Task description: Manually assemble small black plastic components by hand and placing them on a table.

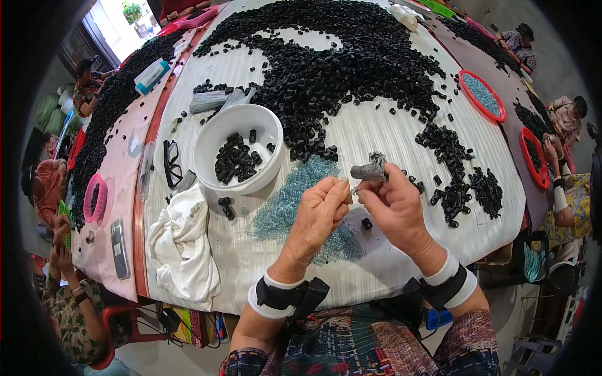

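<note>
My right hand (396,207) holds a grey bundle of small rods (370,170) between thumb and fingers, above the white table (376,135). My left hand (318,212) pinches a tiny clear piece at its fingertips, close to the right hand. Under both hands lies a heap of small pale blue parts (285,200). A white bowl (235,128) with several black tube pieces (237,160) stands to the left. A wide spread of black tube pieces (338,56) covers the far half of the table.
A crumpled white cloth (182,244) lies at the near left, with black glasses (170,161) beside the bowl. Grey bundles (210,101) lie behind the bowl. Red trays (481,94) sit at the right. Other people work at neighbouring tables on both sides.
</note>
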`<state>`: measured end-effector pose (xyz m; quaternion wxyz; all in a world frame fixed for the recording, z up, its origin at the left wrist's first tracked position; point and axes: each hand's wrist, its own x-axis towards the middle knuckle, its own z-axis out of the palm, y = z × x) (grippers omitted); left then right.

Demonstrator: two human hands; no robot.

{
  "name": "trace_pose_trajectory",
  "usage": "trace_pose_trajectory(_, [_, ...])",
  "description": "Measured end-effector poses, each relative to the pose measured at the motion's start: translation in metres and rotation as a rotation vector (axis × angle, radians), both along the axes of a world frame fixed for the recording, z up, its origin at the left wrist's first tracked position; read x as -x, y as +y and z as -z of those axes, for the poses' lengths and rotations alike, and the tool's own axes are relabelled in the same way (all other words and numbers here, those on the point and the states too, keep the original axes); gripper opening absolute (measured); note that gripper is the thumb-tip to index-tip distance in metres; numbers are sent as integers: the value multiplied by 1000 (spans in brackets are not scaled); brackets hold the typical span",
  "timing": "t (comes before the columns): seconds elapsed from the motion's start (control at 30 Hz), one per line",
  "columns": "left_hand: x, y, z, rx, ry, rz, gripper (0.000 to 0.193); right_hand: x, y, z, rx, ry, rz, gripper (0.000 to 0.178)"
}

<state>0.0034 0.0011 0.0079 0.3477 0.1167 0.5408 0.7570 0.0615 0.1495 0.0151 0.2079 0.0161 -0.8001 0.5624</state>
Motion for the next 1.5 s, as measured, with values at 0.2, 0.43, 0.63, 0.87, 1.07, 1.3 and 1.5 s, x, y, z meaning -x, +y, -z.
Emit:
trace_pose_trajectory(0.2, [-5, 8, 1, 107, 449, -152, 12, 4, 7, -17, 344, -256, -39, 17])
trace_pose_trajectory(0.43, [-3, 7, 6, 216, 635, -196, 12, 3, 4, -16, 387, -276, -37, 15])
trace_pose_trajectory(0.63, [-1, 6, 12, 224, 681, -261, 16, 5, 0, 4, -165, 89, 74, 17])
trace_pose_trajectory(0.87, [1, 2, 6, -27, -4, -92, 27, 3, 3, -1, -399, 259, 7, 21])
trace_pose_trajectory(1.07, [1, 5, 4, -3, 13, -106, 30, -3, 17, 9, -433, -11, -19, 17])
trace_pose_trajectory(1.3, [0, 4, 7, -20, 42, -88, 29, 5, 5, -4, -169, -4, 6, 20])
trace_pose_trajectory(1.5, [-1, 2, 2, -65, -15, -13, 26, 7, 1, -2, -95, 41, -14, 19])
